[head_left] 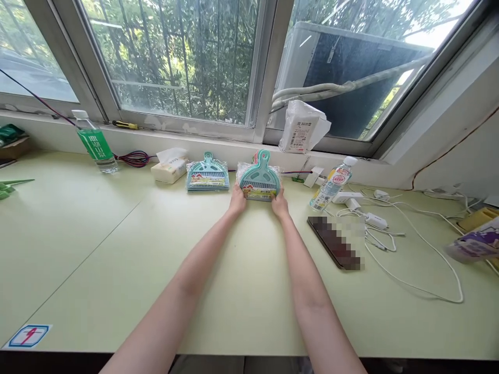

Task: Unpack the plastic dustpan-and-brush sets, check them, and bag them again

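Note:
Both arms reach straight out across the pale green table (156, 280). My left hand (237, 199) and my right hand (279, 202) grip a stack of packaged mini dustpan and brush sets (260, 179) from its two sides. The front set is teal, in clear wrap with a printed label, its handle pointing up; a bit of red shows behind it. Left of this stack, a similar packaged teal dustpan set (207, 174) stands near the wall, untouched by either hand.
A tissue pack (170, 166) and a green-labelled bottle (95, 143) stand to the left. On the right are another bottle (333, 184), a phone (334, 243) and white cables (421, 236). A white package (302, 129) rests on the sill beside a screwdriver (125, 125) farther left.

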Tool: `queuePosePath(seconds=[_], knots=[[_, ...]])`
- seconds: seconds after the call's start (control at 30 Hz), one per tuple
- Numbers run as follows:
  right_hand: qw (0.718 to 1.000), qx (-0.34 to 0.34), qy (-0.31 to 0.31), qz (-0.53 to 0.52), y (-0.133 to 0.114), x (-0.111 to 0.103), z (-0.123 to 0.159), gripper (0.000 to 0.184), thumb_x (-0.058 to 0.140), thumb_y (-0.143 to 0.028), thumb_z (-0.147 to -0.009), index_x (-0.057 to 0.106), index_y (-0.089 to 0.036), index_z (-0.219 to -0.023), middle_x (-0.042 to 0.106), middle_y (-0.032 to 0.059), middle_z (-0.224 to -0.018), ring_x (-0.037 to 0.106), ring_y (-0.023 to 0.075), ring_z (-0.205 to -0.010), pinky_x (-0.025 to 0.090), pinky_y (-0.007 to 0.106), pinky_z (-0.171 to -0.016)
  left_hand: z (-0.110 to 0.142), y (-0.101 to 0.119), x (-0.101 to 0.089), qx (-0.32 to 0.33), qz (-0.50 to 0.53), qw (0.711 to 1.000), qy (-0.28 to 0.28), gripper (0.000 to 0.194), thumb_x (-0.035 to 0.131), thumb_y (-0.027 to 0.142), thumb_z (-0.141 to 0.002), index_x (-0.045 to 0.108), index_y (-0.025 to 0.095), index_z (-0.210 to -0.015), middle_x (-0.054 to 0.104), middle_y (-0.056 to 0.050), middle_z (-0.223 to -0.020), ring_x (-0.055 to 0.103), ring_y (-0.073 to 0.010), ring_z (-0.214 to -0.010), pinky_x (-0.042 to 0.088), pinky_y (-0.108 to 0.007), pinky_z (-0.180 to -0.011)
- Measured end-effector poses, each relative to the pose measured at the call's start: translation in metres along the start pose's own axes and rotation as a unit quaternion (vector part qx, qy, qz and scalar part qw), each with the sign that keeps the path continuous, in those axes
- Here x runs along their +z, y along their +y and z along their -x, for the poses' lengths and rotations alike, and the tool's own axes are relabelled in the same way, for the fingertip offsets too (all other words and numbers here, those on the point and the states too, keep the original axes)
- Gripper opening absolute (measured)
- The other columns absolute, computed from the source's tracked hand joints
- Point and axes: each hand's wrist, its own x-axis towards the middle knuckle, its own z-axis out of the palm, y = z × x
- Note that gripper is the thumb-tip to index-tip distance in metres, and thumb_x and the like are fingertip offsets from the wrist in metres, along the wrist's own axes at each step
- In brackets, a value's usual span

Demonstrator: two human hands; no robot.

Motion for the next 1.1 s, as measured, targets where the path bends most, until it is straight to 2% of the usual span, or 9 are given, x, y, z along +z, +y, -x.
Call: queuePosePath(seconds=[0.1, 0.23, 0.37, 0.47, 0.67, 0.73, 0.87, 0.97, 1.1], knots=[[1.0, 0.003, -0.001, -0.026, -0.002, -0.004, 0.005, 0.063, 0.038, -0.029, -0.091, 0.022, -0.02, -0.151, 0.059, 0.0143, -0.134, 0.062, 0.033, -0.11, 0.046, 0.05, -0.095, 0.01, 0.011, -0.012, -0.021, -0.027, 0.999, 0.017, 0.079, 0.053, 0.028, -0.088, 0.014, 0.01, -0.154, 0.017, -0.022, -0.16, 0.011, -0.0294, -0.15, 0.007, -0.05, -0.122], [0.999, 0.009, -0.014, -0.048, -0.005, -0.009, 0.01, 0.062, 0.041, -0.03, -0.091, 0.025, -0.022, -0.151, 0.057, 0.0123, -0.136, 0.06, 0.0306, -0.115, 0.047, 0.047, -0.096, 0.013, 0.003, -0.062, 0.078, -0.13, 0.978, 0.145, 0.06, 0.029, 0.032, -0.097, 0.017, 0.018, -0.155, 0.019, -0.011, -0.162, 0.006, -0.0171, -0.151, 0.0, -0.042, -0.122], [0.998, 0.018, -0.025, -0.058, -0.006, -0.011, 0.014, 0.061, 0.039, -0.033, -0.093, 0.025, -0.021, -0.151, 0.057, 0.014, -0.137, 0.059, 0.0318, -0.116, 0.046, 0.048, -0.097, 0.014, -0.027, -0.126, 0.053, -0.28, 0.959, 0.001, 0.054, 0.041, 0.025, -0.091, 0.043, 0.019, -0.144, 0.034, -0.012, -0.155, 0.019, -0.0277, -0.149, -0.002, -0.055, -0.119], [0.998, 0.021, -0.025, -0.06, -0.007, -0.012, 0.016, 0.061, 0.039, -0.034, -0.093, 0.024, -0.02, -0.151, 0.056, 0.0146, -0.138, 0.058, 0.0323, -0.117, 0.046, 0.05, -0.098, 0.031, -0.036, -0.152, 0.063, -0.346, 0.934, -0.058, 0.046, 0.042, 0.026, -0.09, 0.054, 0.019, -0.134, 0.046, -0.014, -0.148, 0.038, -0.0311, -0.14, -0.001, -0.06, -0.117], [0.998, 0.025, -0.019, -0.055, -0.007, -0.015, 0.029, 0.067, 0.041, -0.036, -0.093, 0.017, -0.017, -0.153, 0.046, 0.0188, -0.147, 0.052, 0.0339, -0.127, 0.042, 0.052, -0.102, 0.103, 0.003, -0.172, 0.128, -0.4, 0.904, -0.076, 0.033, 0.039, 0.029, -0.091, 0.07, 0.02, -0.097, 0.071, -0.013, -0.09, 0.065, -0.0284, -0.098, 0.024, -0.048, -0.114], [0.998, 0.024, -0.011, -0.057, -0.008, -0.017, 0.035, 0.071, 0.042, -0.035, -0.092, 0.013, -0.016, -0.154, 0.038, 0.0187, -0.152, 0.045, 0.0323, -0.135, 0.039, 0.051, -0.107, 0.123, 0.016, -0.184, 0.113, -0.389, 0.912, -0.054, 0.033, 0.038, 0.031, -0.093, 0.069, 0.022, -0.1, 0.071, -0.011, -0.088, 0.065, -0.0282, -0.099, 0.029, -0.047, -0.112], [0.999, 0.012, 0.006, -0.043, -0.014, -0.021, 0.05, 0.074, 0.043, -0.033, -0.092, 0.008, -0.013, -0.154, 0.031, 0.0201, -0.155, 0.035, 0.0288, -0.142, 0.034, 0.048, -0.112, 0.136, 0.017, -0.213, -0.02, -0.391, 0.92, -0.013, 0.057, 0.059, 0.041, -0.084, 0.049, 0.015, -0.134, 0.052, -0.021, -0.138, 0.046, -0.0384, -0.129, 0.036, -0.053, -0.105], [1.0, -0.01, 0.015, -0.008, -0.022, -0.027, 0.064, 0.072, 0.044, -0.029, -0.092, 0.011, -0.011, -0.153, 0.031, 0.0209, -0.155, 0.032, 0.0274, -0.143, 0.031, 0.047, -0.114, 0.126, 0.004, -0.23, -0.117, -0.332, 0.932, -0.084, 0.077, 0.07, 0.044, -0.076, 0.041, 0.007, -0.137, 0.056, -0.025, -0.13, 0.048, -0.0369, -0.129, 0.038, -0.047, -0.106], [0.995, -0.036, 0.044, 0.081, -0.038, -0.036, 0.088, 0.066, 0.04, -0.035, -0.096, 0.014, -0.017, -0.154, 0.016, 0.0183, -0.161, 0.022, 0.0302, -0.147, 0.022, 0.059, -0.114, 0.118, -0.003, -0.242, -0.188, -0.216, 0.957, -0.041, 0.118, 0.09, 0.042, -0.051, 0.025, 0.007, -0.143, 0.059, -0.024, -0.124, 0.051, -0.0391, -0.125, 0.044, -0.047, -0.1]])
